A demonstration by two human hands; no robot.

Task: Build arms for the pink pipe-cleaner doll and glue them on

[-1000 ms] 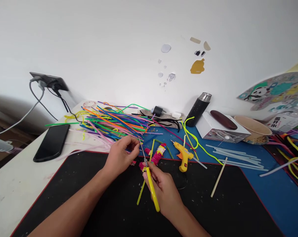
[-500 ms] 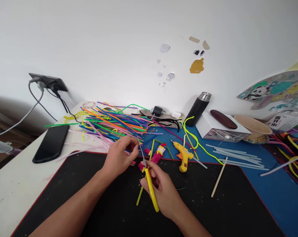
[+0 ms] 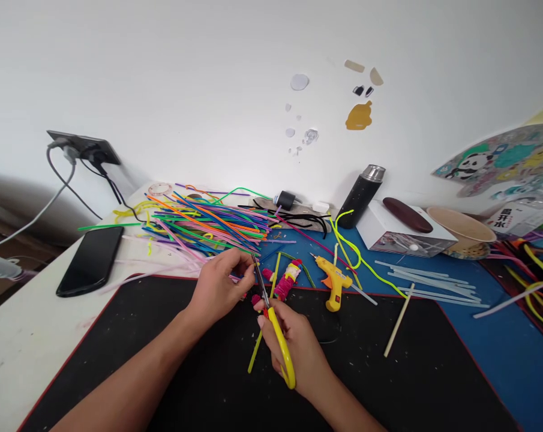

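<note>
My right hand [image 3: 293, 342] grips yellow-handled scissors [image 3: 281, 345], their blades pointing up and away from me. The tips come close to the fingers of my left hand [image 3: 224, 282], which are pinched together; whatever they pinch is too small or hidden to name. Just beyond the scissors lies a magenta figure [image 3: 288, 279] wound from pipe cleaner, with a cream band and a red top. A yellow-green pipe cleaner [image 3: 254, 351] runs beneath the scissors on the black mat [image 3: 199, 384].
A heap of coloured pipe cleaners [image 3: 208, 222] spreads behind my left hand. To the right are a yellow glue gun [image 3: 333, 282], glue sticks [image 3: 433, 283], a wooden stick [image 3: 399, 321], a black flask [image 3: 362, 195] and a white box [image 3: 404, 237]. A phone [image 3: 91, 261] lies at left.
The scissors have tilted slightly, their handles shifting a little to the right with my right hand. My left hand stays nearly in place, still pinched. The whole view has shifted slightly.
</note>
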